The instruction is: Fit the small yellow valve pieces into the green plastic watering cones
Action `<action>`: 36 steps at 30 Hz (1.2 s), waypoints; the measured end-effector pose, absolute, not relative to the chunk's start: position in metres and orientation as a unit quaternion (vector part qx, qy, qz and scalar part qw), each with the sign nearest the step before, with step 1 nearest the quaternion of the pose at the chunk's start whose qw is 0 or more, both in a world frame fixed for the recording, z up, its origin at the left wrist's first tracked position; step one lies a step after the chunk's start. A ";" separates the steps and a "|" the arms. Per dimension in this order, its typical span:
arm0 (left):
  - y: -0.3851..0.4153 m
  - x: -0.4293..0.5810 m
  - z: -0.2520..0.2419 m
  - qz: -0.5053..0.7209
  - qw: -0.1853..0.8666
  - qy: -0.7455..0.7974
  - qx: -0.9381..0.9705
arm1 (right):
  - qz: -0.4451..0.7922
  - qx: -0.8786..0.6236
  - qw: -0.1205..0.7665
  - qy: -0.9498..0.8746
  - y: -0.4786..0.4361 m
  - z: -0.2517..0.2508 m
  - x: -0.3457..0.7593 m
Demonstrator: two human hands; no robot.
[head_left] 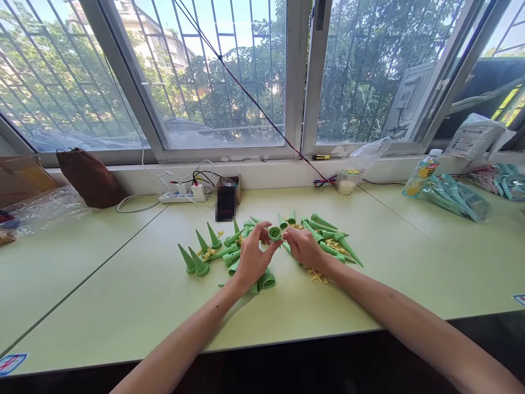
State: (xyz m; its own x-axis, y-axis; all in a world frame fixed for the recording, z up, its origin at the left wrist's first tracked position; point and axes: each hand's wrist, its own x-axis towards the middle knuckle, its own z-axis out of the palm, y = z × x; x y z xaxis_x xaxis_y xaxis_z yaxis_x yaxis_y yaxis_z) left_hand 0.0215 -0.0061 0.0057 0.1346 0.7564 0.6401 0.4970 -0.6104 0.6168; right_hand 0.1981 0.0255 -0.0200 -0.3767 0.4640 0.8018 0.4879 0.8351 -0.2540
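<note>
So the person's got both hands up over the worktop (123,295), and the landmark here is the dark phone-like device (226,204) propped up near the back. The open green piece (275,237) is to the right of that device and closer to the person, mouth facing up toward the camera with ridges inside. Left hand (253,256) has its fingers wrapped round the piece, thumb on the near side. Right hand (302,246) is curled in right beside the rim; honestly can't tell if those fingers are pinching anything.

Four green cones (200,267) stand points-up in front of the device and off to its left. A messy heap of green spikes (328,232) lies well to its right, with little yellow parts (318,275) scattered in and around it. Power strip (183,197) is just left of the device, brown bag (92,178) further left. Lidded tub (348,182) and a drink bottle (421,174) are way off to its right.
</note>
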 end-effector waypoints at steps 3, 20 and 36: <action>-0.006 0.022 0.006 0.503 0.132 0.444 0.730 | -0.015 -0.284 0.482 -0.829 0.026 -0.021 0.199; -0.014 0.017 0.009 0.465 0.286 0.351 0.760 | 0.000 -0.283 0.491 -0.824 0.026 -0.017 0.200; -0.005 0.022 0.008 0.541 0.410 0.342 0.650 | -0.010 -0.270 0.485 -0.831 0.026 -0.016 0.198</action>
State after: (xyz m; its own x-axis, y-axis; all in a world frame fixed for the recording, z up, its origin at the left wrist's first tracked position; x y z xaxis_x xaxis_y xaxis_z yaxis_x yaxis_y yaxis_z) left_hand 0.0224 -0.0046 0.0078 0.1811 0.8880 0.4226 0.0010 -0.4299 0.9029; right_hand 0.1980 0.0257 -0.0162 -0.3830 0.4399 0.8123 0.4593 0.8536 -0.2457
